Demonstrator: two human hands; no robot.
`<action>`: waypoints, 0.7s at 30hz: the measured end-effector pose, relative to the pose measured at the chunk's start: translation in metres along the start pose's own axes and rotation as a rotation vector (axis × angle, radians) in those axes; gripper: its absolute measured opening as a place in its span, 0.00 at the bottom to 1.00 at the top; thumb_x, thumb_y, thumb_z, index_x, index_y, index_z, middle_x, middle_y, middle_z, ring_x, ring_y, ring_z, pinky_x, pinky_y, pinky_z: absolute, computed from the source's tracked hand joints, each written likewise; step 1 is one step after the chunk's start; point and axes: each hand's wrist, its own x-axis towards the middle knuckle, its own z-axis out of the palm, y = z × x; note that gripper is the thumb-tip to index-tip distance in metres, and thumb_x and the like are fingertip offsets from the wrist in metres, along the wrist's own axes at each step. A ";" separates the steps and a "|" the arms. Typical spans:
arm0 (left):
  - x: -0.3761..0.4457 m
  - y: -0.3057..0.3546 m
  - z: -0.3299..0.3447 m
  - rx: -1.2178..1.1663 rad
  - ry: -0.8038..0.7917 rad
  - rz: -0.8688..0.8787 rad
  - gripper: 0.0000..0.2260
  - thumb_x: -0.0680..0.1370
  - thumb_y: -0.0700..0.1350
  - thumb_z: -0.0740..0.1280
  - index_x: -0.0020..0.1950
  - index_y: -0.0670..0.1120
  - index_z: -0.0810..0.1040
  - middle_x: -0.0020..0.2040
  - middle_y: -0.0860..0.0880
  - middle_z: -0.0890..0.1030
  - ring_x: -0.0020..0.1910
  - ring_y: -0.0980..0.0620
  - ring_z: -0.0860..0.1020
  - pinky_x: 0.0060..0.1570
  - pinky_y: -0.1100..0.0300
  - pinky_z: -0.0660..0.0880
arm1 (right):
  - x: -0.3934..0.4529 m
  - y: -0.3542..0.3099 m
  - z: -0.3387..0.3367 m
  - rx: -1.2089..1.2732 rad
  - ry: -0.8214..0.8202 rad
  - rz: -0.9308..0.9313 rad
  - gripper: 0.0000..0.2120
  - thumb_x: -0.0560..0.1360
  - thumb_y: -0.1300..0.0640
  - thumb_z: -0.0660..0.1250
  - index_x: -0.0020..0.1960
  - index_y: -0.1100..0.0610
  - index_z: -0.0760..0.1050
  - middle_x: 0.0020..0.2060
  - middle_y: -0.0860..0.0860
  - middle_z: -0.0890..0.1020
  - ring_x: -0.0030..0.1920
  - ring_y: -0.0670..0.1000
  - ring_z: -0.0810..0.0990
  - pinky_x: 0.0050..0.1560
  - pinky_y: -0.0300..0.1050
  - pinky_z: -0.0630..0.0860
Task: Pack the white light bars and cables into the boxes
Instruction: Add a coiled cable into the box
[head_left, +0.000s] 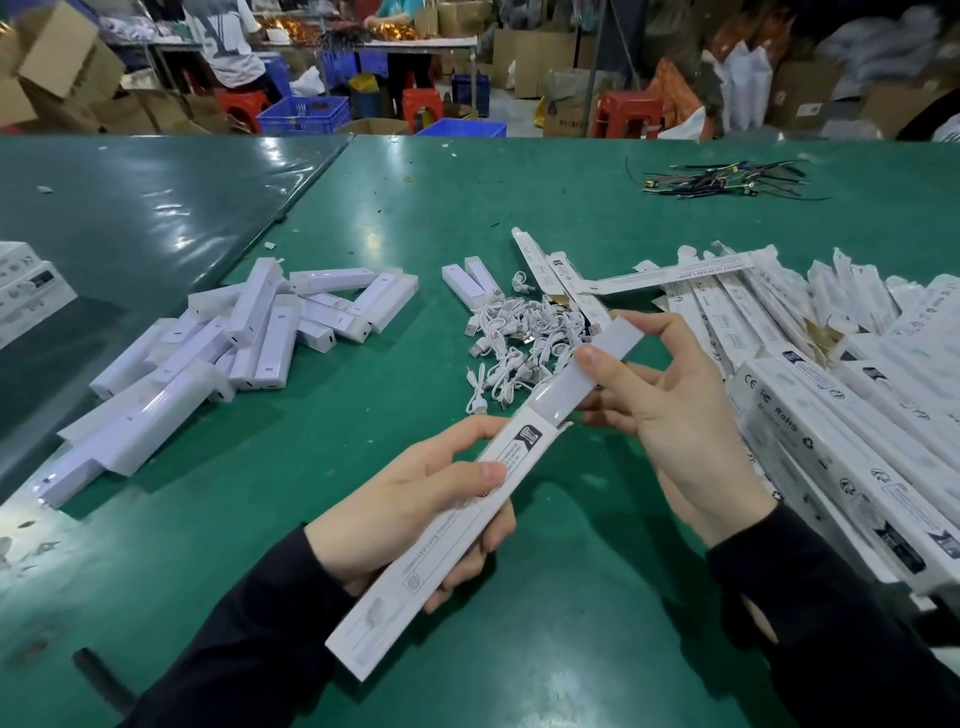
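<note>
My left hand (410, 499) grips a long white printed box (447, 535) held slantwise above the green table (363, 426). A white light bar (597, 358) sticks out of the box's upper open end, partly inside it. My right hand (670, 410) holds that bar, thumb on its top face and fingers beneath. A heap of white cables (519, 338) lies just beyond the bar. Loose white light bars (249, 332) are piled to the left. Flat and folded white boxes (841, 374) are stacked on the right.
A bundle of dark wires (727, 179) lies at the far right of the table. More white boxes (26, 280) sit at the left edge. Beyond the table stand blue crates (304, 114), red stools (628, 111), cardboard cartons and people at another bench.
</note>
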 end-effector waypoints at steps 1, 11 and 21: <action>0.000 0.000 0.001 0.001 -0.004 0.001 0.17 0.74 0.51 0.66 0.63 0.53 0.73 0.34 0.43 0.73 0.21 0.51 0.69 0.18 0.64 0.70 | 0.000 -0.001 -0.001 -0.012 0.001 0.000 0.21 0.67 0.55 0.74 0.57 0.55 0.70 0.37 0.57 0.86 0.31 0.48 0.81 0.34 0.38 0.79; 0.001 0.001 0.002 -0.009 0.020 0.018 0.11 0.78 0.47 0.61 0.60 0.51 0.73 0.33 0.43 0.72 0.20 0.51 0.68 0.18 0.64 0.69 | -0.003 0.009 0.005 -0.111 -0.138 -0.009 0.02 0.74 0.59 0.70 0.45 0.53 0.81 0.37 0.52 0.85 0.34 0.43 0.80 0.35 0.35 0.77; 0.004 -0.001 0.003 -0.014 0.031 -0.026 0.12 0.77 0.48 0.62 0.61 0.53 0.74 0.34 0.42 0.73 0.20 0.51 0.69 0.18 0.64 0.69 | -0.010 0.021 0.013 -0.436 -0.210 -0.071 0.16 0.75 0.36 0.61 0.44 0.45 0.81 0.50 0.37 0.77 0.58 0.36 0.72 0.53 0.24 0.64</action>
